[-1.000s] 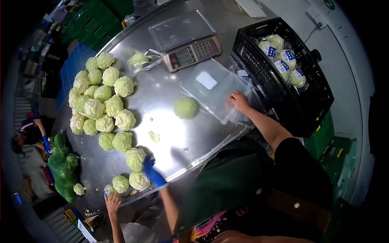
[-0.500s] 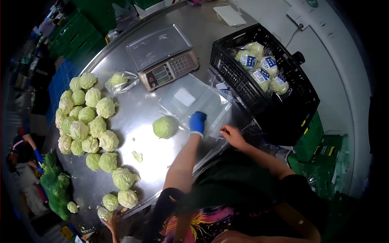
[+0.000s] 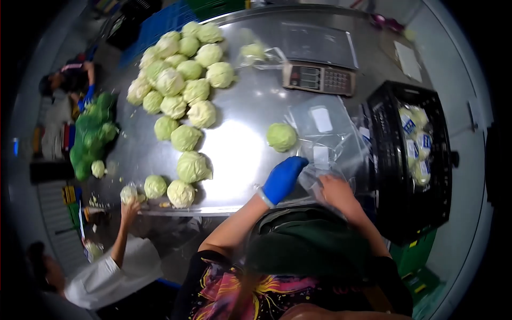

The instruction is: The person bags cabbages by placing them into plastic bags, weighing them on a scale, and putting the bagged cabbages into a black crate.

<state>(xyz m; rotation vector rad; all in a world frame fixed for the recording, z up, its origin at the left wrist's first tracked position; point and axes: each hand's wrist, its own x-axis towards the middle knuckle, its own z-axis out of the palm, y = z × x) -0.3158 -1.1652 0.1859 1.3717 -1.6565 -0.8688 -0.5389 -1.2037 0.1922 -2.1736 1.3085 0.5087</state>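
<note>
My left hand (image 3: 282, 180), in a blue glove, has its fingers pressed together at the edge of a clear plastic bag (image 3: 308, 183). On the bag's other side my bare right hand (image 3: 337, 192) is closed on the plastic with curled fingers. Just beyond my hands lies a stack of flat clear bags (image 3: 338, 120) with white labels. A single round green cabbage (image 3: 281, 137) sits on the metal table (image 3: 240, 178) left of the stack, apart from both hands.
Many loose cabbages (image 3: 170, 81) cover the table's left side. A scale (image 3: 319, 78) stands at the back, beside a bagged cabbage (image 3: 253, 52). At right, a black crate (image 3: 392, 213) holds wrapped cabbages (image 3: 415, 141). A co-worker's hand (image 3: 130, 205) touches a cabbage at front left.
The view has turned, so the table appears rotated. My left hand has drawn back from the bag stack toward me, and my right hand has taken hold of a bag.
</note>
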